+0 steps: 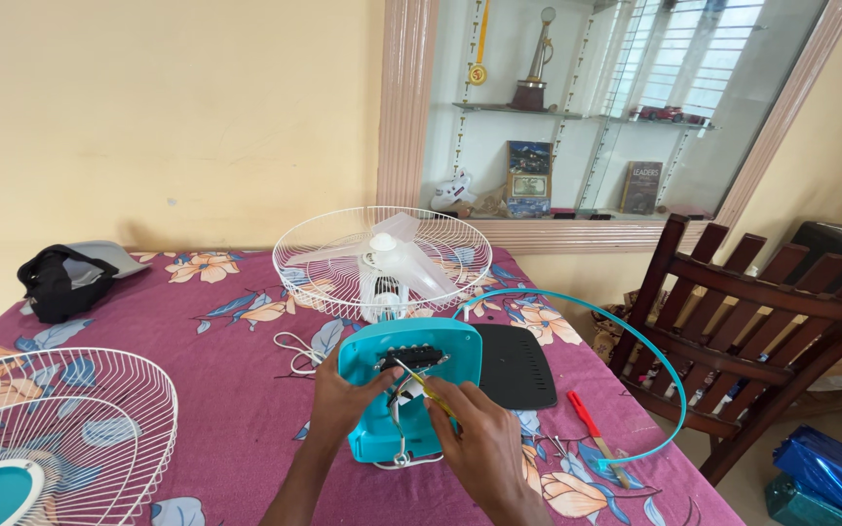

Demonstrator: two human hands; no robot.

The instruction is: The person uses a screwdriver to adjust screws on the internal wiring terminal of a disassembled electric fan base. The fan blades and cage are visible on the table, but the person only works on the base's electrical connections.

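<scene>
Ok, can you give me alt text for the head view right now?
Two hands work at an open turquoise fan base on a floral purple tablecloth: the left hand steadies it, the right hand pinches yellow wires. Behind stands the white fan blade in its rear grille; a black cover and red screwdriver lie right.

Bright soft daylight, sharp, slight edge distortion

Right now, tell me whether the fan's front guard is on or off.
Off. The blades sit bare over the rear guard, lying flat on the table, and the other guard lies apart at the left.
</scene>
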